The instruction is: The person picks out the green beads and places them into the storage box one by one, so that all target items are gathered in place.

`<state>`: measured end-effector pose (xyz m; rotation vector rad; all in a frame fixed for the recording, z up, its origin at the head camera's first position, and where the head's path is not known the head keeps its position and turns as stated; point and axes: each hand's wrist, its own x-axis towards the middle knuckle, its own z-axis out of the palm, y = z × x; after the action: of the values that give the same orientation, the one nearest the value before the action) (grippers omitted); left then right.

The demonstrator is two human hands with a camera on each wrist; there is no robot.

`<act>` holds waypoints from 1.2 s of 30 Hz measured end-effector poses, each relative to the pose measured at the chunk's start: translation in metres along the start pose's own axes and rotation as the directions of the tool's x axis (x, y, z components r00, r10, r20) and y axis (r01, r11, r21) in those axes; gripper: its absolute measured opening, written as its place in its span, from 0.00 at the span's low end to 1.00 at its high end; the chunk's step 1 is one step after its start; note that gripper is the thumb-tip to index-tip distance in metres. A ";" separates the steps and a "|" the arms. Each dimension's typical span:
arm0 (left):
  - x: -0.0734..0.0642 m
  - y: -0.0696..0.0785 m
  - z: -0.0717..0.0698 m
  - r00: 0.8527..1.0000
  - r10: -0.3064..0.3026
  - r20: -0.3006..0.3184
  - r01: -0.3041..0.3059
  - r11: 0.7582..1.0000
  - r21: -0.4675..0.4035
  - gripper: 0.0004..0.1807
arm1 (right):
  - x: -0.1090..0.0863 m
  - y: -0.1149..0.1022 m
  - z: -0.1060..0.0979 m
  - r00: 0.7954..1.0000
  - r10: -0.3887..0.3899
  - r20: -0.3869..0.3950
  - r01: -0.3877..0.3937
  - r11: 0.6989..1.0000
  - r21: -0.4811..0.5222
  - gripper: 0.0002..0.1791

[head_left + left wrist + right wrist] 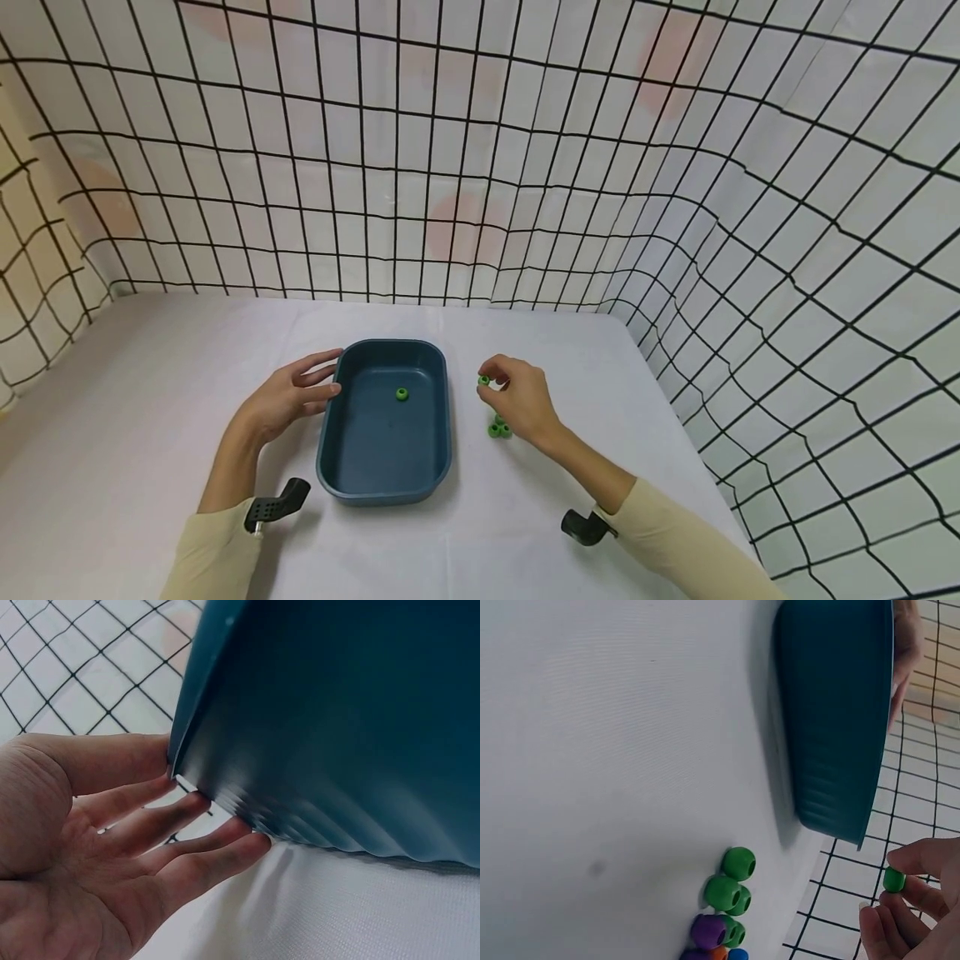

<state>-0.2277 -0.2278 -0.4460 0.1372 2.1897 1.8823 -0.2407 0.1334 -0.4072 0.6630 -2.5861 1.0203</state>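
A dark blue rectangular tray (384, 454) lies on the white cloth, one green bead (402, 394) inside it. At its left side is my left hand (281, 400), fingers extended, with the thumb and fingertips touching the rim and outer wall (300, 787). My right hand (522, 402) is raised just right of the tray and pinches another green bead (894, 880) between thumb and fingers. Below that hand, several loose green beads (722, 892) sit on the cloth. Beside them the right wrist view shows purple beads (708, 931), an orange bead (717, 953) and a blue bead (738, 954), partly cut off.
A black wire grid (435, 175) stands behind the table and along its sides, with white sheeting beyond. The white cloth (517, 533) covers the table. Black camera mounts (277, 504) sit on both wrists, over beige sleeves (213, 550).
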 end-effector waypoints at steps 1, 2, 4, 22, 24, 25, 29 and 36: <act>0.000 0.000 0.000 1.000 0.001 0.001 -0.001 1.000 0.000 0.41 | 0.002 -0.001 0.001 1.000 -0.006 -0.001 0.006 1.000 0.004 0.06; 0.000 0.000 0.000 1.000 0.000 0.000 0.000 1.000 -0.002 0.41 | 0.003 -0.002 0.002 1.000 -0.013 -0.004 0.013 1.000 0.008 0.06; 0.000 -0.001 -0.001 1.000 0.001 -0.002 -0.001 1.000 -0.007 0.40 | 0.006 -0.004 0.005 1.000 -0.023 -0.007 0.023 0.999 0.024 0.06; 0.000 -0.001 -0.001 1.000 0.003 -0.007 -0.003 1.000 -0.008 0.40 | 0.017 -0.033 0.035 0.999 -0.032 0.019 0.030 0.992 0.119 0.07; 0.001 -0.002 -0.001 1.000 -0.001 -0.013 0.001 1.000 -0.003 0.40 | 0.017 -0.035 0.038 0.999 -0.032 0.024 0.029 0.990 0.136 0.07; 0.001 -0.002 -0.001 1.000 -0.002 -0.016 0.002 1.000 -0.001 0.40 | 0.018 -0.036 0.040 0.999 -0.032 0.027 0.028 0.990 0.138 0.07; 0.001 -0.002 0.000 1.000 0.001 -0.016 -0.001 1.000 -0.005 0.40 | 0.018 -0.040 0.046 0.998 -0.018 0.059 0.009 0.991 0.136 0.07; 0.000 -0.003 -0.001 1.000 0.002 -0.023 -0.003 1.000 -0.012 0.40 | 0.020 -0.042 0.053 0.995 0.009 0.096 -0.020 0.994 0.110 0.07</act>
<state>-0.2279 -0.2289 -0.4489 0.1163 2.1934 1.9079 -0.2414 0.0625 -0.4128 0.7382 -2.6339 1.1719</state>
